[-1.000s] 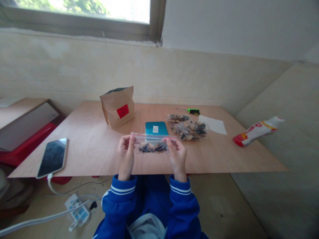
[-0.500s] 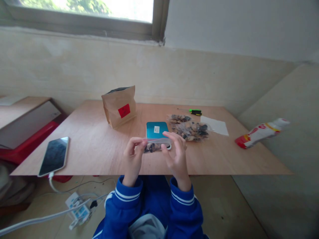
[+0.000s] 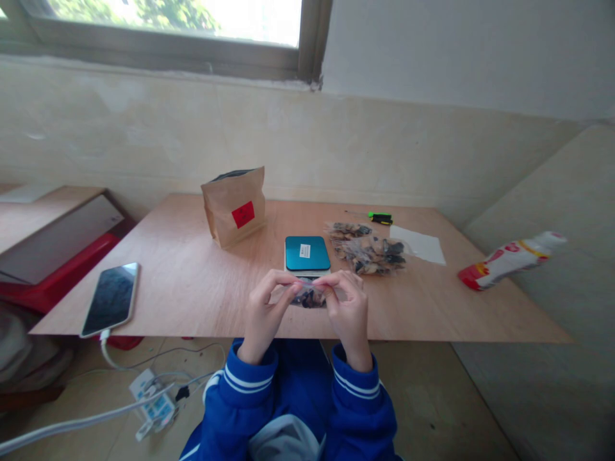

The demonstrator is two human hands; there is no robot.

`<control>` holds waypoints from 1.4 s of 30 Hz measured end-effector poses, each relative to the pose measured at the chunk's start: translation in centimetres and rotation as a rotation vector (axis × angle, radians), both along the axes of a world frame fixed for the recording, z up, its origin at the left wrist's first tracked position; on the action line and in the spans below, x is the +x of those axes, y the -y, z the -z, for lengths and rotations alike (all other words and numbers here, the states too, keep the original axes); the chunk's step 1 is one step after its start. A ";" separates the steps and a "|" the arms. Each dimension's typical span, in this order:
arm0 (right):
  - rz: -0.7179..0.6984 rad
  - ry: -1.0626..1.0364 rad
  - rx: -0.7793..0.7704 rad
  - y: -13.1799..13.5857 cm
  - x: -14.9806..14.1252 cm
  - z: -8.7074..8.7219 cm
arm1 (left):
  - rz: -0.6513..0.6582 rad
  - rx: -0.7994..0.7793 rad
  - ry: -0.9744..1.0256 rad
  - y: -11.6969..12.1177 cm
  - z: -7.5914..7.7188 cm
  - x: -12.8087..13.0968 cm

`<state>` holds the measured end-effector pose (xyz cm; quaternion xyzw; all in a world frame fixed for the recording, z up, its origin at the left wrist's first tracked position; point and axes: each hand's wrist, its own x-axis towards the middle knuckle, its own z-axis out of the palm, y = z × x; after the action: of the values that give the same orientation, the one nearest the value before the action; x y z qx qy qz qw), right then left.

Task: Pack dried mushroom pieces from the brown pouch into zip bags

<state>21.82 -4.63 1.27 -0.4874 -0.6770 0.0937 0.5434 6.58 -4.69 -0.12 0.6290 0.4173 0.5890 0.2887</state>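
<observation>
My left hand [image 3: 267, 307] and my right hand [image 3: 348, 306] meet over the near edge of the wooden table [image 3: 192, 282]. Both pinch the top of a small clear zip bag [image 3: 310, 297] with dark pieces inside. The bag hangs between my fingertips, mostly covered by them. Just behind it lies a teal flat box [image 3: 307, 253] with a white label. Two more clear bags of dark pieces [image 3: 368, 248] lie to the right of the box.
A brown paper pouch [image 3: 235, 206] with a red label stands at the back. A phone [image 3: 112, 298] lies at the left edge, plugged into a cable. A white sheet [image 3: 421, 244], a green-handled tool [image 3: 380, 218] and a red-white packet [image 3: 512, 258] are at the right.
My hands have come together from the bag's two ends to its middle, pinching along the top. The bag has dropped lower and nearer to me.
</observation>
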 end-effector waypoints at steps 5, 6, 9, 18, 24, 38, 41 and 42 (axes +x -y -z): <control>-0.021 0.053 -0.050 0.3 -0.2 -0.4 | -0.068 -0.055 0.058 0.0 0.4 0.3; -0.038 0.063 -0.059 0.4 -0.2 -0.5 | -0.081 -0.058 0.071 0.0 0.4 0.4; -0.097 0.064 -0.057 0.6 -0.5 -1.0 | -0.097 -0.057 0.079 0.1 0.3 0.5; -0.056 0.038 -0.036 0.3 -1.4 -0.6 | -0.120 -0.025 0.004 0.2 0.1 0.4; 0.060 0.071 0.050 0.3 -2.2 0.0 | -0.105 0.062 -0.062 0.3 -0.3 0.8; -0.113 0.083 -0.038 -0.2 -1.2 0.1 | -0.328 0.186 -0.082 0.2 0.2 0.4; -0.064 0.101 0.036 -0.5 -0.7 0.3 | -0.289 0.176 -0.084 0.3 -0.1 0.0; -0.050 0.096 0.050 -0.5 -0.6 0.4 | -0.254 0.160 -0.090 0.4 -0.1 -0.1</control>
<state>21.18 -4.11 0.91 -0.4607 -0.7164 0.0669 0.5196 6.49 -5.07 -0.01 0.6178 0.4578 0.6235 0.1417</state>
